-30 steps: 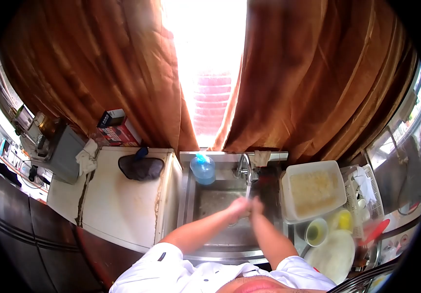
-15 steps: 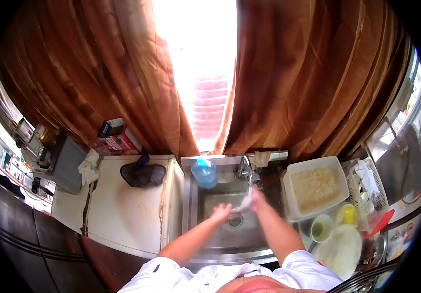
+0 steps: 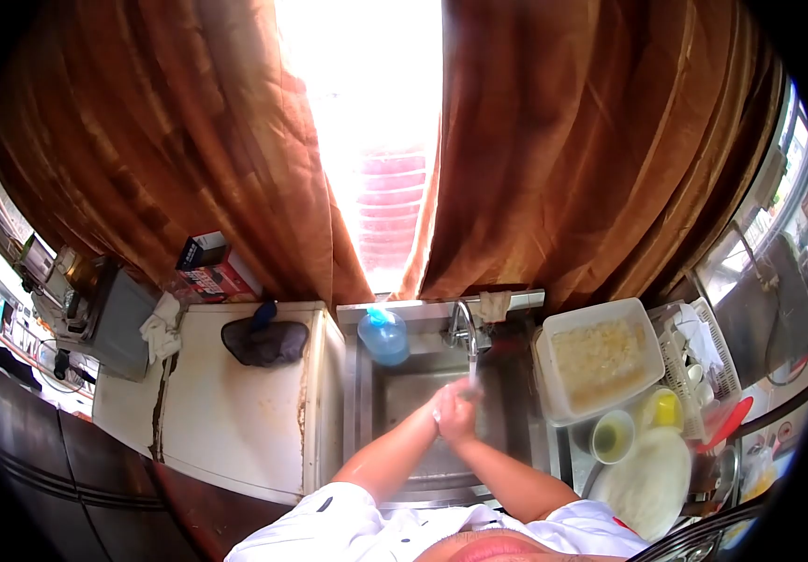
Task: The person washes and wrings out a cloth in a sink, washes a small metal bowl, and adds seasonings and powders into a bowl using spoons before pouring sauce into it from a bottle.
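Both my hands are pressed together over the metal sink [image 3: 385,478], just below the curved tap [image 3: 465,328]. My left hand [image 3: 449,393] reaches in from the left and lies partly behind the other, under the tap's spout. Closed against it is my right hand [image 3: 460,420]. A small bit of white shows between them near the left wrist; whether it is cloth or foam I cannot make out. Slight blur hides the fingers' details. Behind them a blue translucent plastic jug [image 3: 384,339] stands at the sink's back left corner.
Right of the sink are a white tub [image 3: 601,361] with pale pieces in liquid, a cup [image 3: 613,437], a round pale lid [image 3: 647,482] and a dish basket [image 3: 704,361]. On the left, a white worn top [image 3: 235,403] holds a dark cloth [image 3: 264,342]. Brown curtains [image 3: 535,150] hang behind.
My hands were apart with a whitish, blurred thing stretched between them; now they have come together under the tap. The view has shifted slightly.
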Action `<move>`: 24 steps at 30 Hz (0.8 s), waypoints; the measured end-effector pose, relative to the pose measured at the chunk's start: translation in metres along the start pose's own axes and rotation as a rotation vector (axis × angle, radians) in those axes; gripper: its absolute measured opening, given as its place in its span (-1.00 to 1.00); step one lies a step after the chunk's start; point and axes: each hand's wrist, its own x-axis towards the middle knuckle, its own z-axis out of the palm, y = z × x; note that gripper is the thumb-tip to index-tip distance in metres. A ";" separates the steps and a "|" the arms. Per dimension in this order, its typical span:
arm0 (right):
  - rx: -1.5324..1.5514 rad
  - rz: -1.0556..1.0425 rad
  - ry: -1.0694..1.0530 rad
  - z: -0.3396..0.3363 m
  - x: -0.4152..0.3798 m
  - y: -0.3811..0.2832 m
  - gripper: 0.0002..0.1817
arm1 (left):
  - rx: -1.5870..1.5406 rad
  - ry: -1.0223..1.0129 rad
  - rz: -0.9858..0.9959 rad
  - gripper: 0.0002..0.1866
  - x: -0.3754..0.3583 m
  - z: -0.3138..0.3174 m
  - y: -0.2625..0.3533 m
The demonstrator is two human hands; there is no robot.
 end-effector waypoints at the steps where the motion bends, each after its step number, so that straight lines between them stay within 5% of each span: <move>1: 0.001 0.004 -0.018 0.001 -0.001 0.003 -0.48 | -0.007 0.027 -0.038 -0.61 0.001 -0.002 -0.002; 4: -0.005 -0.219 0.102 -0.003 0.004 -0.002 -0.46 | -0.045 0.090 -0.221 -0.67 0.014 -0.016 0.001; 7: 0.005 -0.222 0.054 -0.011 0.017 0.012 -0.55 | -0.077 0.158 -0.378 -0.73 0.021 -0.024 0.002; 10: -0.130 0.047 0.270 -0.013 0.040 0.052 -0.58 | -0.042 0.296 -0.416 -0.79 0.011 -0.002 0.012; 13: 0.001 0.260 0.242 -0.009 0.053 0.130 -0.51 | 0.437 0.440 -0.308 -0.77 -0.009 0.057 0.032; 17: 0.600 0.743 0.023 -0.004 0.044 0.160 -0.42 | 0.769 0.056 -0.266 -0.58 0.013 0.015 0.009; 19: 0.711 0.890 -0.109 -0.012 0.048 0.159 -0.38 | 1.158 0.125 0.114 -0.47 -0.005 0.031 0.011; 20: 1.001 0.831 -0.286 -0.020 0.048 0.156 -0.32 | 1.343 0.158 0.315 -0.42 -0.015 0.042 0.014; 24: 1.164 1.099 -0.536 -0.052 0.066 0.093 -0.37 | 1.816 -0.076 -0.068 -0.21 -0.025 0.059 0.043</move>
